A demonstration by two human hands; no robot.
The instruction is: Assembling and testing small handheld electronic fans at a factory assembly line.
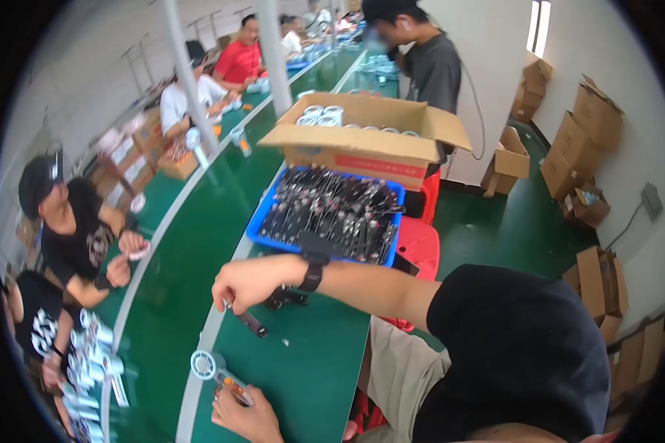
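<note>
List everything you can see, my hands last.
Fan: one, pale blue, in left hand
Strip: one, dark, in right hand
Tray: one, blue, centre
Parts: countless, black, mostly in tray
Open box: one, brown, beyond tray
Table: one, green, under hands
Belt: one, green, left
Stools: count unclear, red, beside tray
Boxes: many, brown, both sides
Other fans: several, pale blue, lower left
Posts: several, pale, top
People: several, mixed clothing, along belt
Watch: one, black, right wrist
Left hand: one, bare, bottom
Right hand: one, bare, centre
</note>
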